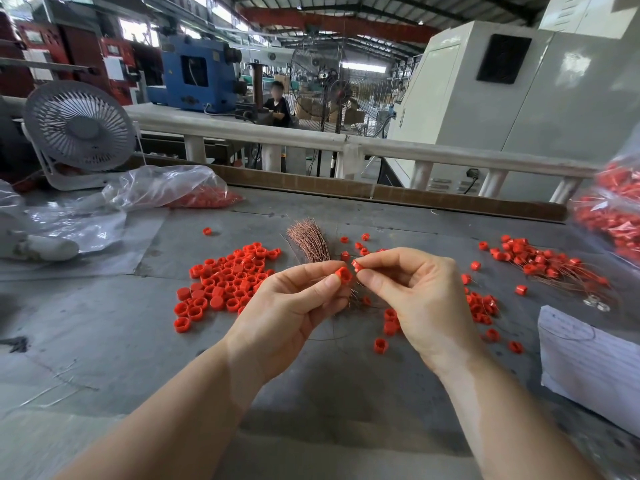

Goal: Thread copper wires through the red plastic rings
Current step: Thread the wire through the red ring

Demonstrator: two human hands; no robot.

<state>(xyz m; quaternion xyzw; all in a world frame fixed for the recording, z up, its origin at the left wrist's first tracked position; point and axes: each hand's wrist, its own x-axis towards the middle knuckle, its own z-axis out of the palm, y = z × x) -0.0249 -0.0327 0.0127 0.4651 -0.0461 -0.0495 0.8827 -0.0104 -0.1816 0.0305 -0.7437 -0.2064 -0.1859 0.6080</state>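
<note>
Above the surface point(104, 341) each grip pinches a red ring, left hand point(287, 306) and right hand point(412, 296); misaligned holes (wire invisible) could buckle the strand.

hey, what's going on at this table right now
A person at a grey worktable is assembling small parts. The left hand pinches a red ring, and the right hand pinches a second red ring right beside it. A copper wire bundle lies just behind, a loose pile of red rings to the left, already wired ones to the right.
</note>
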